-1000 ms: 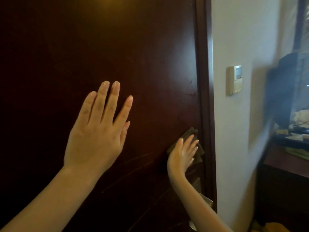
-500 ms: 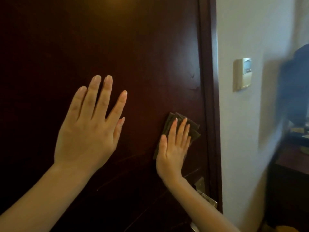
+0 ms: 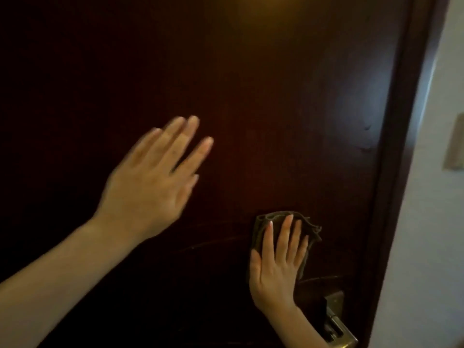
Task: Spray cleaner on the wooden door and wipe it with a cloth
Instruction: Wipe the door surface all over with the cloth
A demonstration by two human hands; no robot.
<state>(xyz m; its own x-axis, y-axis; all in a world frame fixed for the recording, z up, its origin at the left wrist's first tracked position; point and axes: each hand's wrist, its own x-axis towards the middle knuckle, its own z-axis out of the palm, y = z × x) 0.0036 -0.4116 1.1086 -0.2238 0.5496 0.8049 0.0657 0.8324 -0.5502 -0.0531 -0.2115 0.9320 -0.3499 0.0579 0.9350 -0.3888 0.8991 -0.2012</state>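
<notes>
A dark brown wooden door point(image 3: 251, 96) fills most of the view. My right hand point(image 3: 278, 262) presses a folded dark olive cloth point(image 3: 312, 232) flat against the door, fingers straight, just above the handle. My left hand point(image 3: 153, 182) is spread with straight fingers in front of the door at mid-height, blurred by motion; whether it touches the wood is unclear. Faint curved wipe streaks show on the door between the two hands. No spray bottle is in view.
A brass lever handle and lock plate point(image 3: 336, 322) sit below the right hand. The dark door frame point(image 3: 401, 146) runs down the right side, with a white wall point(image 3: 431, 247) beyond it and a beige wall panel point(image 3: 455, 146) at the edge.
The right hand has slid the cloth leftward from the door's edge and now down toward the handle. The left hand stays spread before the door. The view has turned left, hiding the furniture.
</notes>
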